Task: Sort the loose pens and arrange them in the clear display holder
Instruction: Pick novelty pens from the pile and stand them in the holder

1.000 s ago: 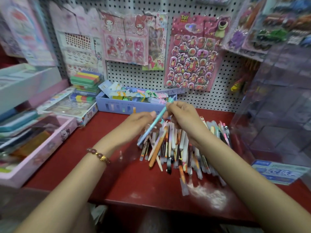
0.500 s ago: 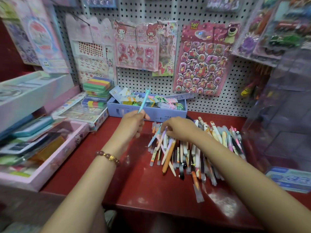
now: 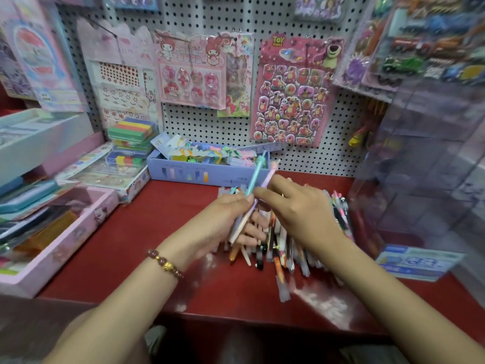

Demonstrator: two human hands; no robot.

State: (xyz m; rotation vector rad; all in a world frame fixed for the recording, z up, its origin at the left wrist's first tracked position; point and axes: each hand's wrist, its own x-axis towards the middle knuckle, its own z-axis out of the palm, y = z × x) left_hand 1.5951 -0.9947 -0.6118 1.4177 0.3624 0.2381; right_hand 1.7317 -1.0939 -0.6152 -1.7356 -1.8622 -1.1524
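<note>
A heap of loose pens point(image 3: 278, 248) lies on the red shelf point(image 3: 147, 248), mostly under my hands. My left hand point(image 3: 225, 219) grips a teal pen point(image 3: 256, 174) that points up and away. A lilac-and-pink pen point(image 3: 265, 187) slants beside it, its lower part running down into my left hand. My right hand point(image 3: 296, 208) pinches that lilac pen near its middle. The clear display holder point(image 3: 430, 164) stands at the right, tall and see-through, with a blue label at its foot.
A blue cardboard box point(image 3: 204, 174) of small packets sits behind the heap against the pegboard. A pink tray point(image 3: 65, 245) of stationery fills the left side, with stacked colour boxes point(image 3: 131, 137) behind it. Sticker sheets hang on the pegboard.
My right hand has lifted from the heap with a lilac pen and met my left hand. My left hand, still holding the teal pen, has moved right over the heap.
</note>
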